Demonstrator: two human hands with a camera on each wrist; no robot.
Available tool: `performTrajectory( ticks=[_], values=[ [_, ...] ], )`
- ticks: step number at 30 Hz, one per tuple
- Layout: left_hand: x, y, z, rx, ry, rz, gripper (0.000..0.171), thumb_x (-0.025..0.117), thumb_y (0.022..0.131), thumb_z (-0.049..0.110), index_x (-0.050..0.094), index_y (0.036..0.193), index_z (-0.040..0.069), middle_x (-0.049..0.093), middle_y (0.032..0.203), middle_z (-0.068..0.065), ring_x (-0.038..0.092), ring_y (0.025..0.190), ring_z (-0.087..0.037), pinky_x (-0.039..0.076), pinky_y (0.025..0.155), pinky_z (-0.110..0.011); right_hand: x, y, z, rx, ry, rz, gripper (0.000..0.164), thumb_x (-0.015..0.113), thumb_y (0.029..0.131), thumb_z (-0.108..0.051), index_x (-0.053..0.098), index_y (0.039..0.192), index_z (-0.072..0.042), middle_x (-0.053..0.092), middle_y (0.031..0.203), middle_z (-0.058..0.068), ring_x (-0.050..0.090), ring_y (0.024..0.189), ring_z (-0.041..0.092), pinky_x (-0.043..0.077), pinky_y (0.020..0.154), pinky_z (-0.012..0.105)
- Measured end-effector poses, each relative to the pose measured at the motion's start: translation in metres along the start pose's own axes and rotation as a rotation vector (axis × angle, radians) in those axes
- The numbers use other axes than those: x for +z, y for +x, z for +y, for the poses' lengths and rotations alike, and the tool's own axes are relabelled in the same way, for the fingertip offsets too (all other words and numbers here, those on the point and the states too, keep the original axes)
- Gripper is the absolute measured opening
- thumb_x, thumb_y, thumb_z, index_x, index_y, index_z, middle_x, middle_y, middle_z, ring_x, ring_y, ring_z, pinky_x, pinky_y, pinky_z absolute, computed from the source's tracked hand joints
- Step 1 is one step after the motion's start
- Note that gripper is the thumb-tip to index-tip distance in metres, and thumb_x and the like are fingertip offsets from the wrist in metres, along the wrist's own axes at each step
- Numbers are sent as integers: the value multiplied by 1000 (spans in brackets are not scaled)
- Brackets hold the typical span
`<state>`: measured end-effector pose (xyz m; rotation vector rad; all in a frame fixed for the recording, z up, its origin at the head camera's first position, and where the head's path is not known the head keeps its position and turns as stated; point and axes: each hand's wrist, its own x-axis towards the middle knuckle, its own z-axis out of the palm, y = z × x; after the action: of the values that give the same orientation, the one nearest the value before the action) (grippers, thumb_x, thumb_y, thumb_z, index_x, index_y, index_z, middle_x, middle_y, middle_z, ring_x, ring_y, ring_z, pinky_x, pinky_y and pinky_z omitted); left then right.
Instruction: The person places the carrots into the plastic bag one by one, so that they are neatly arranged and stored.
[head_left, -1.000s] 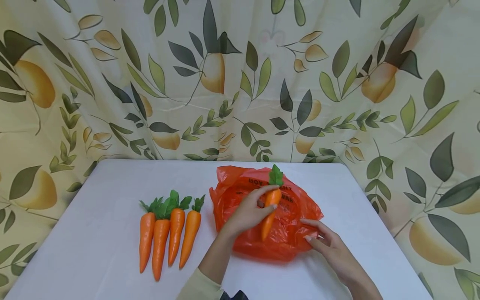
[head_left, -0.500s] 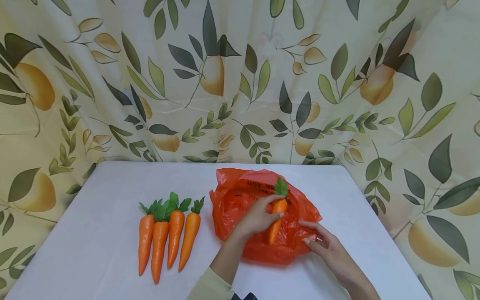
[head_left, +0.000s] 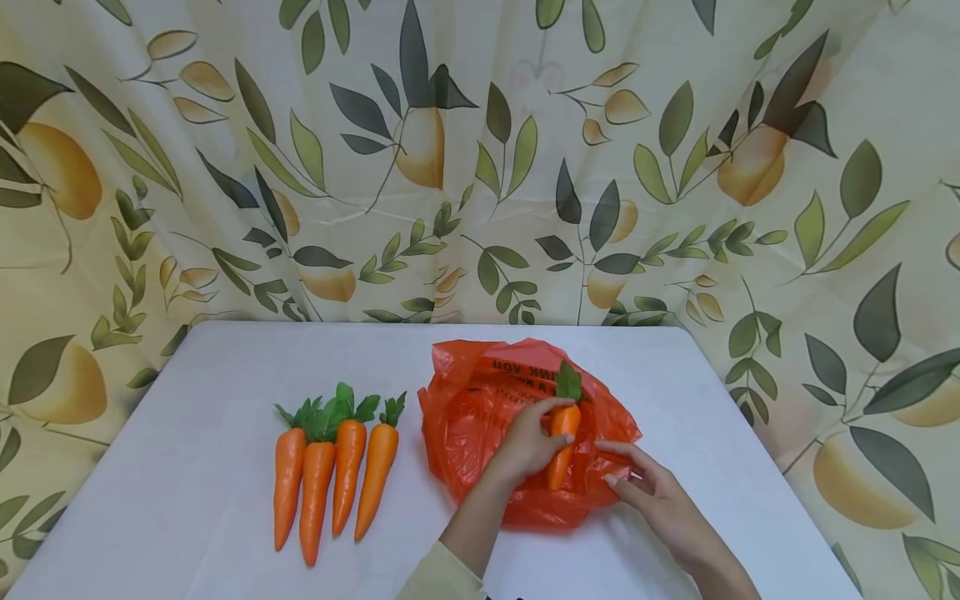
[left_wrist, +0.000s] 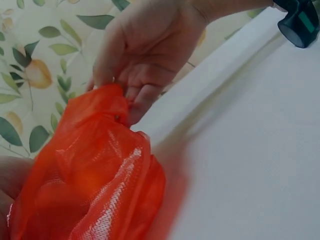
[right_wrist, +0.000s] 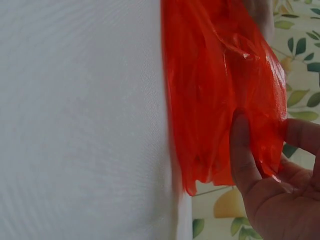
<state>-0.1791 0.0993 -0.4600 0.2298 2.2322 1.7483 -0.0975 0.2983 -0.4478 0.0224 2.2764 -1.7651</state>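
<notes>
My left hand [head_left: 527,443] grips an orange carrot [head_left: 562,468] with a green leafy top, held over the mouth of a red plastic bag [head_left: 463,429]. The carrot's tip points down toward me and the leaves face the back of the table. At the bag's right side, my right hand [head_left: 660,496] pinches the rim between thumb and fingers. The right wrist view shows its thumb on one side of the thin red plastic and fingers on the other. In the left wrist view the bag hides the carrot and most of the left hand.
Several more carrots [head_left: 318,492] lie side by side on the white table [head_left: 225,358], left of the bag, leaves toward the back. A patterned curtain [head_left: 480,167] with leaves and fruit hangs behind the table.
My left hand has moved right and slightly toward me with the carrot, bringing it lower over the bag's opening. The right hand keeps its pinch on the rim, nearly still.
</notes>
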Motion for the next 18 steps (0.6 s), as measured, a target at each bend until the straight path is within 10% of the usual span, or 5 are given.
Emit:
performTrajectory(
  ticks=[18],
  values=[
    [3, 1, -14, -41, -15, -43, 46, 76, 95, 9, 68, 134, 31, 57, 133, -1, 60, 108, -25, 58, 90, -50, 0, 0, 1, -30, 11, -13, 49, 59, 105, -12, 46, 152, -2, 34, 159, 22, 59, 121, 28, 55, 94, 33]
  ],
)
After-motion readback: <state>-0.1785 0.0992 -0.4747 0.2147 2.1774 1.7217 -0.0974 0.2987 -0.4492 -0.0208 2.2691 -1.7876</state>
